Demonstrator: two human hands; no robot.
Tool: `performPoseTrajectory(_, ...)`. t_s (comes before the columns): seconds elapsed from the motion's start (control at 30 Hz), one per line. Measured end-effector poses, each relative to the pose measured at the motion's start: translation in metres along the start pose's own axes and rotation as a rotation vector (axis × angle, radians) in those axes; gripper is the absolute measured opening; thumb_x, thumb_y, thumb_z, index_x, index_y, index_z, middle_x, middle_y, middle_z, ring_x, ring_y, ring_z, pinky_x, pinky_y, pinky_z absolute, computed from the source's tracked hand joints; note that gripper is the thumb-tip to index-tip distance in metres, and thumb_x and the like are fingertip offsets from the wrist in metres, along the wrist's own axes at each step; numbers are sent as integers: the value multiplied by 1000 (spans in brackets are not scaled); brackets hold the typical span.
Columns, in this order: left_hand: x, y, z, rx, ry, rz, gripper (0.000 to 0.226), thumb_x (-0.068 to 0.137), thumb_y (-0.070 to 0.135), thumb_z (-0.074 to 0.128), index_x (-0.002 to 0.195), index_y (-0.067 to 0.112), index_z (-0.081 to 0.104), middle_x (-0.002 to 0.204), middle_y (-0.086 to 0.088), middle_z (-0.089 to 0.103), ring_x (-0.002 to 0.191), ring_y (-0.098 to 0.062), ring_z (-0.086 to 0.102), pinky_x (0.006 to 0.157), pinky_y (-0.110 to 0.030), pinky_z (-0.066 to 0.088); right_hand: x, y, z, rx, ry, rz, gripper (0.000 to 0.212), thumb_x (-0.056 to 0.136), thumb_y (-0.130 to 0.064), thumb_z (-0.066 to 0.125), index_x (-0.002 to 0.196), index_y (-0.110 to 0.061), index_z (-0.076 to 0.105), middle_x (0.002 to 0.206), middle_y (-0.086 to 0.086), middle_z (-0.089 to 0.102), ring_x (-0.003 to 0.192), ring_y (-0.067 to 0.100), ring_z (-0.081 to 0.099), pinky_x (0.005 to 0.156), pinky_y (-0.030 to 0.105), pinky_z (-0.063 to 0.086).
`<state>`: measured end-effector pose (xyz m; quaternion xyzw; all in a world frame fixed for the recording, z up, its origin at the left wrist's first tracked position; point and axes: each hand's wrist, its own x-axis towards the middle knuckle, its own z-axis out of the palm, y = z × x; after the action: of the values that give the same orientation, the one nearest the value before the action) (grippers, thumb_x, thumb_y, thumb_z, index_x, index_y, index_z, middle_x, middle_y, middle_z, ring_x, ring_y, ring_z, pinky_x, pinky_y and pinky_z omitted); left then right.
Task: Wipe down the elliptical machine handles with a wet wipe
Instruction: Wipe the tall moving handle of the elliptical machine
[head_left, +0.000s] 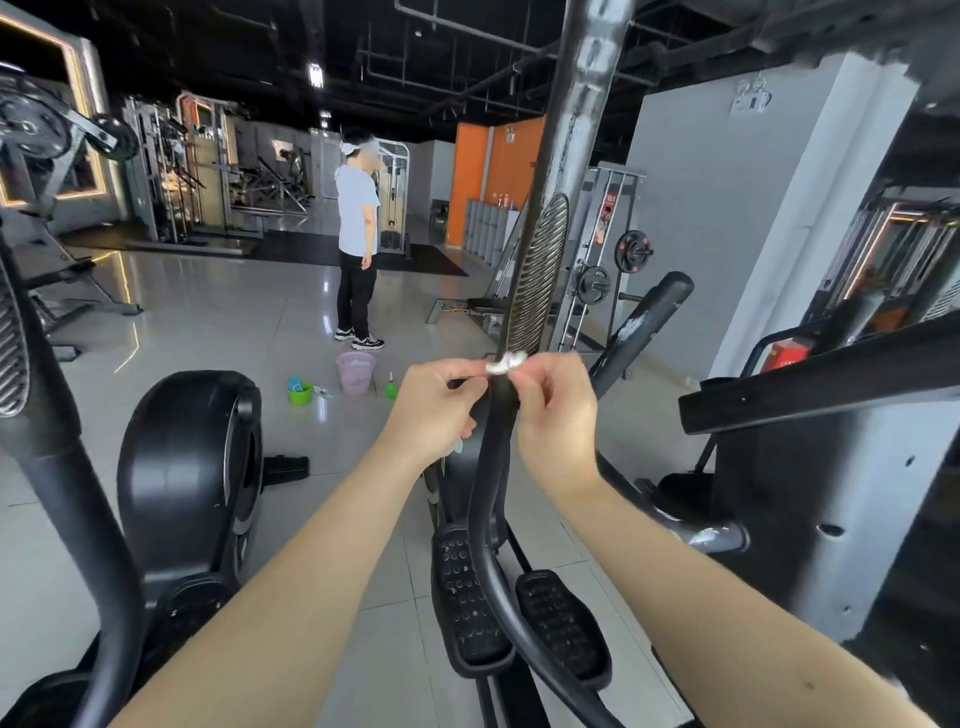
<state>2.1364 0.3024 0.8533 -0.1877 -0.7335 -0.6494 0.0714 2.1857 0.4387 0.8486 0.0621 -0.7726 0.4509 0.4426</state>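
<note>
Work point: handle (571, 130), centre of scene. L hand (436, 402) and R hand (558, 415) each pinch one end of the wipe (505, 362), which is bunched against the handle just below the ribbed grip (540, 270). Status (est.): wiping in progress. The right handle (644, 322), further off, shows white marks and prob. remains to do.
</note>
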Motion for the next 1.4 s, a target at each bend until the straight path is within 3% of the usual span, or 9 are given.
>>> performPoseTrajectory(0.13,-11,-2,-3,16,-12,-11,27,99,14,62,98,35,78,56,13,66,39,-13,49,42,-28,44,-47,22,6,-60,-157,149,24,97,-3,66,77,-16,60,89,0,61,85,0,57,78,14,41)
performPoseTrajectory(0.27,-25,3,-17,3,59,33,18,97,26,68,90,41,76,83,14,75,42,-14,52,48,-34,49,-33,6,-3,121,-89,251,13,99,-13,64,90,-23,64,80,-5,68,71,1,63,68,9,45)
performPoseTrajectory(0.43,-29,42,-17,-70,6,176,5,92,45,73,94,44,77,82,13,75,46,-9,56,43,-29,48,12,-35,-17,230,-177,143,17,101,-5,58,92,-17,65,68,7,66,59,10,55,61,21,46)
performPoseTrajectory(0.57,-8,73,-17,-32,55,302,10,96,29,72,94,37,77,87,14,76,53,-5,61,44,-26,49,37,-54,-27,301,-141,103,20,103,-3,57,103,-13,75,70,-3,69,57,6,58,57,20,49)
performPoseTrajectory(0.73,38,145,-18,-120,290,487,19,96,35,68,82,46,75,88,21,75,64,3,63,63,-28,49,68,-62,-43,380,12,156,26,102,-5,58,102,-21,78,69,3,71,55,12,56,58,24,50)
performPoseTrajectory(0.83,58,169,-3,18,320,595,15,100,39,64,100,31,76,97,15,74,89,2,66,85,-34,56,76,-62,-44,368,14,158,25,102,-5,58,102,-20,78,71,2,72,58,11,58,58,25,51)
performPoseTrajectory(1.0,44,115,11,243,375,637,19,105,32,57,100,21,73,92,10,64,84,-9,60,76,-31,49,65,-46,-40,341,1,143,23,101,-1,58,104,-13,77,73,1,73,57,9,61,56,21,50)
performPoseTrajectory(1.17,2,18,20,260,286,429,9,99,9,64,99,12,72,91,3,63,86,-22,61,81,-43,50,44,-26,-35,368,-15,206,17,99,2,61,98,-6,75,61,4,67,51,10,55,54,19,47)
performPoseTrajectory(1.4,22,50,16,37,263,462,9,96,33,69,94,25,71,95,14,68,92,-8,66,84,-23,51,42,-25,-32,375,-13,233,20,99,8,53,95,-3,70,60,1,66,52,10,58,51,19,46)
